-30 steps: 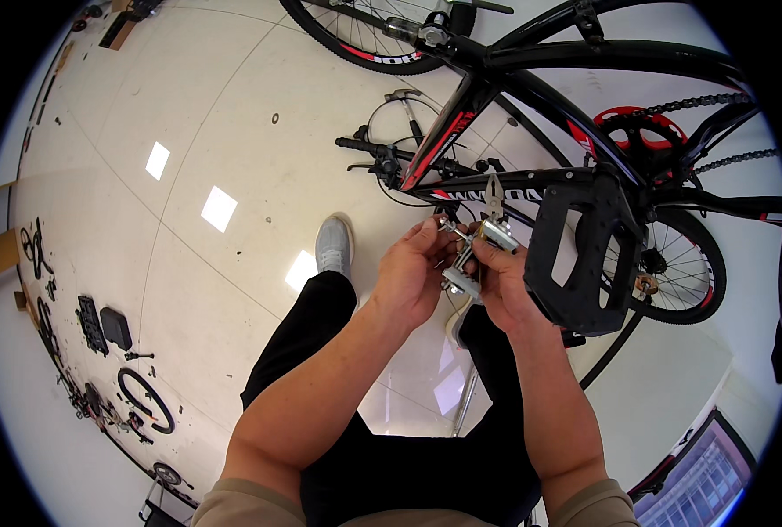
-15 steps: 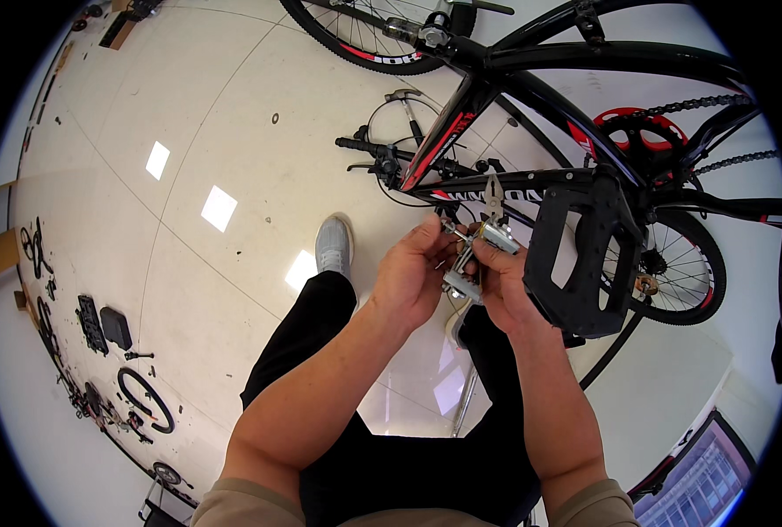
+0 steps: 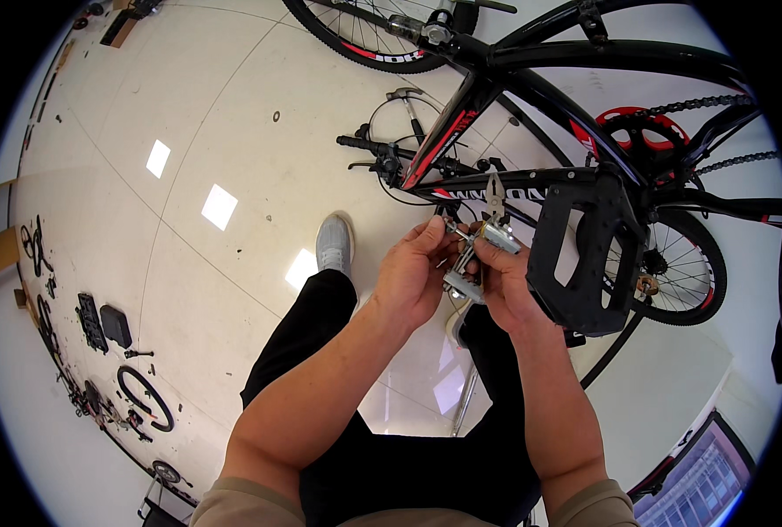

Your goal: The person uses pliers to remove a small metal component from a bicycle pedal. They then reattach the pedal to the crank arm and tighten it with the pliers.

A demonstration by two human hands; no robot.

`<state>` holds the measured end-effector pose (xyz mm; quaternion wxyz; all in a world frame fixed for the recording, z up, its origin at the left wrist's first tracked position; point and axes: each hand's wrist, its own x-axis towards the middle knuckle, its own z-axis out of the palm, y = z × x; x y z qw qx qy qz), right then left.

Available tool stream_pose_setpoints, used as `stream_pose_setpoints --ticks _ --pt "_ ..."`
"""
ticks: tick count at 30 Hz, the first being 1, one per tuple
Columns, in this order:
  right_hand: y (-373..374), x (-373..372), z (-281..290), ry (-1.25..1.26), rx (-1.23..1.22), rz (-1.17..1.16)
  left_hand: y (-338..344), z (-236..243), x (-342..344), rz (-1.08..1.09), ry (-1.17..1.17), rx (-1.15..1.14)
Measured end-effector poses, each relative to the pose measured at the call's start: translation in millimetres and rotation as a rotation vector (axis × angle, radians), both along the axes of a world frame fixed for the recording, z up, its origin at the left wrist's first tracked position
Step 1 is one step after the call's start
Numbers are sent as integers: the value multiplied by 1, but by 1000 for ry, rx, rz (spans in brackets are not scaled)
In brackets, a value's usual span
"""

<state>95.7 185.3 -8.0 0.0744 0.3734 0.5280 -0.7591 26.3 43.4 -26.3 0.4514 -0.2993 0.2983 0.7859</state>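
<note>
Both hands meet over a silver metal bicycle part (image 3: 466, 283), with a thin rod and blocky grey ends; it resembles a pedal. My left hand (image 3: 414, 274) is closed, thumb and fingers pinching the rod end. Around the other side, my right hand (image 3: 507, 285) is closed with its thumb pressed on the part. A pair of pliers (image 3: 494, 195) shows its jaws just above the right thumb; the handles are hidden, so I cannot tell what holds it. Close to the right wrist is a large black pedal (image 3: 581, 255) on the black bicycle frame (image 3: 566, 114).
A red chainring (image 3: 641, 132) and a rear wheel (image 3: 672, 272) are at right. The front wheel (image 3: 391, 39) is at the top. Handlebars (image 3: 382, 158) and a hammer (image 3: 406, 95) lie beyond my hands. A tyre piece (image 3: 145, 400) and a black case (image 3: 115, 326) lie far left.
My fingers have shifted very slightly on the silver part. The view has moved a touch; otherwise things stay in place.
</note>
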Motion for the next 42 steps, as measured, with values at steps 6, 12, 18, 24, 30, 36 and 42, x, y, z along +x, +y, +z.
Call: stream_pose_setpoints --ticks 6,12,18,24,30,36,42 --pt "1 2 -3 42 45 44 1 2 0 15 -13 0" --pt "2 0 -2 0 -225 -151 2 8 -2 -9 -5 -23" --pt "3 1 -6 -24 -232 -171 2 8 0 -4 15 -10" --pt "5 4 -14 -12 -122 -100 0 13 -3 -6 -17 9" --pt "4 2 -10 -31 -64 -80 1 12 -1 6 19 6" --pt "6 5 -13 -8 -17 -36 2 9 0 24 12 1" --pt "2 2 -7 -19 -108 -108 2 2 3 49 5 -20"
